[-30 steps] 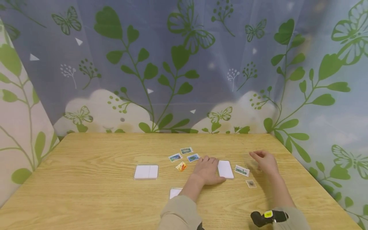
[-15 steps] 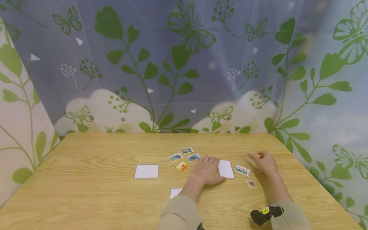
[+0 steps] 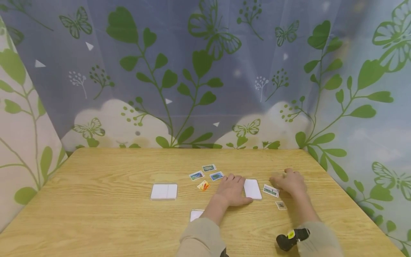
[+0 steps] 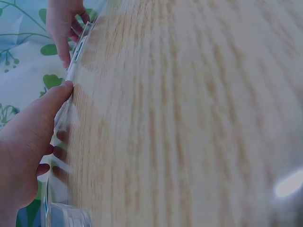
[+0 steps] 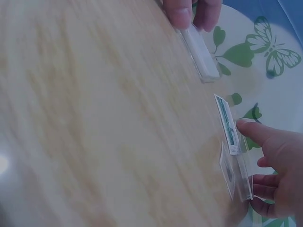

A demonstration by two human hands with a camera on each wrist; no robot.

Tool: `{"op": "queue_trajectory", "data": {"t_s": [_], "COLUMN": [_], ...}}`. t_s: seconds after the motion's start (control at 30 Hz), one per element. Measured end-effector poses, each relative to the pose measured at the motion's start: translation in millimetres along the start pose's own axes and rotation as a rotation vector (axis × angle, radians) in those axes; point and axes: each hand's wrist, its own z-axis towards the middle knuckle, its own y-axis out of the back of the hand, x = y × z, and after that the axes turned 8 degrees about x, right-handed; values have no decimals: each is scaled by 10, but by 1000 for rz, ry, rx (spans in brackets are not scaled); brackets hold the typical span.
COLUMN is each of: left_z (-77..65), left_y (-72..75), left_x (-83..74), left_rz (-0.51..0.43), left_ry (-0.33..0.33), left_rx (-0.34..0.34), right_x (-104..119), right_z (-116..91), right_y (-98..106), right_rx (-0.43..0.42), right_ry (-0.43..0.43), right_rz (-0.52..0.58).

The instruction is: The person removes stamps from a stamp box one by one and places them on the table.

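Note:
My left hand lies on the table against the left side of a white rectangular box, fingers straight and the thumb at its near edge. My right hand is low over the table to the right, holding a clear plastic lid by its edges between thumb and fingers; in the head view the lid hardly shows. Right beside the right fingertips lies a green landscape stamp. A smaller stamp with a dark picture lies nearer to me.
Several stamps lie left of the left hand, among them a yellow and red stamp and a blue stamp. Another white box stands further left. The left forearm partly covers a third white box.
My right hand has shifted slightly left and down toward the green landscape stamp, with the clear lid. The left hand and the white box it touches have stayed in place.

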Motion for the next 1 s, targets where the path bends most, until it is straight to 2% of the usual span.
{"op": "queue_trajectory", "data": {"t_s": [0.33, 0.57, 1.0], "left_z": [5, -12, -10], "left_y": [9, 17, 19], "left_x": [-4, -20, -4], "left_rz": [8, 13, -3], "left_ry": [5, -7, 7], "left_rx": [2, 9, 15], "right_x": [15, 3, 155], "right_z": [24, 22, -64], "right_y": [-27, -17, 16], "right_rx": [-42, -42, -25], "right_ry": [-9, -2, 61], "right_rz": [-42, -46, -67]}}
